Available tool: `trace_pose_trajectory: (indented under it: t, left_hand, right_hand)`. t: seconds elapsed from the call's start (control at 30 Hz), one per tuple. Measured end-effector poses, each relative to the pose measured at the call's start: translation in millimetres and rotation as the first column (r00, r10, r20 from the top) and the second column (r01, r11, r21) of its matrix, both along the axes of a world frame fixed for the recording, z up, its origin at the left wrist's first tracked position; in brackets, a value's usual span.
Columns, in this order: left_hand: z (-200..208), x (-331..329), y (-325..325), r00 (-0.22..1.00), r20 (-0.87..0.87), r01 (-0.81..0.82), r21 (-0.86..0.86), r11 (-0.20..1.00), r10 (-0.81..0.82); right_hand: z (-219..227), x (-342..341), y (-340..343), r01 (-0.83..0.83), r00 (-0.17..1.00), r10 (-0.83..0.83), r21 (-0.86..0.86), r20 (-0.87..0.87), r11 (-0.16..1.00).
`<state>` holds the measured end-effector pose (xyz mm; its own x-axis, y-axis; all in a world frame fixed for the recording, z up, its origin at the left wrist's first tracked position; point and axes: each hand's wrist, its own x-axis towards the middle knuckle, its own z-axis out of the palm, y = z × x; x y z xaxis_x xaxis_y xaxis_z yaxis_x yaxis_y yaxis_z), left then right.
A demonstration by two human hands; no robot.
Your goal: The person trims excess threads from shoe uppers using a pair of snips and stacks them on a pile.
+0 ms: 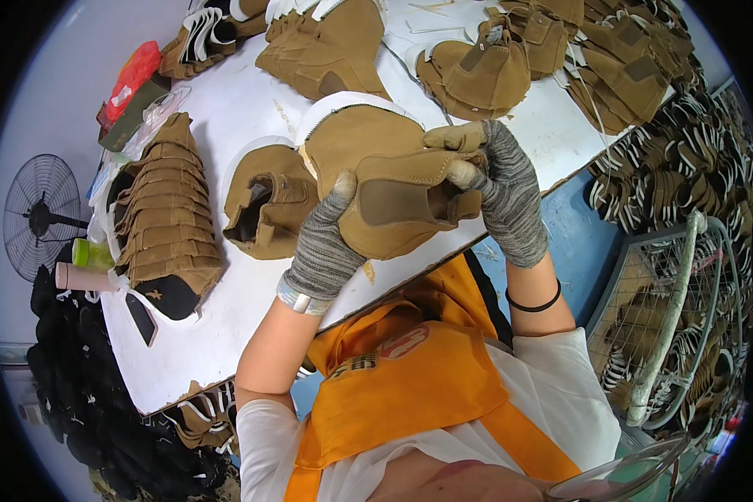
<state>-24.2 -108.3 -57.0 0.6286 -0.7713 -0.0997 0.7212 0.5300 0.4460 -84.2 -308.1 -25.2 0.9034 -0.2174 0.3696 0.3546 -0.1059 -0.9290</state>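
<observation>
A tan suede boot upper (393, 167) with a darker elastic side panel and a white edge at its toe is held up over the near part of the table. My left hand (328, 238), in a grey knit glove, grips its lower left side with the thumb on top. At its collar my right hand (506, 188), gloved alike, pinches the edge between thumb and fingers. Just left of my left hand, a second tan boot upper (268, 201) stands on the table with its opening toward me.
A long nested stack of tan uppers (169, 209) lies on the white table (201, 356) at left, beside a phone (141, 319). More uppers (477, 71) lie along the far side. A fan (42, 217) stands at left. A wire cart (653, 309) and heaped uppers (678, 159) are at right.
</observation>
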Motion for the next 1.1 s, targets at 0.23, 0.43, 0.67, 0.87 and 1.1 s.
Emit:
trace_pose_trajectory:
  t: [0.23, 0.43, 0.67, 0.87, 1.1]
  left_hand:
    - [-17, 5, -2, 0.993, 0.103, -0.048, -0.038, 0.998, 0.052]
    - [-23, -7, 12, 0.834, 0.518, -0.37, 0.269, 0.889, 0.191]
    - [-28, -1, 15, 0.948, 0.233, -0.242, 0.087, 0.966, 0.217]
    - [-38, 5, 18, 0.98, 0.138, -0.149, 0.011, 0.989, 0.146]
    - [-43, 7, 20, 0.979, 0.114, -0.171, 0.012, 0.985, 0.168]
  right_hand:
    - [4, 4, 2, -0.039, 0.997, 0.047, 0.124, -0.062, 0.991]
    - [4, 17, 12, -0.05, 0.994, 0.094, 0.536, -0.054, 0.842]
    - [10, 13, 4, -0.043, 0.943, 0.153, 0.346, -0.297, 0.937]
    - [6, 13, 3, -0.031, 0.971, 0.062, 0.138, -0.232, 0.99]
    - [23, 2, 16, 0.132, 0.964, -0.101, -0.11, 0.246, 0.985]
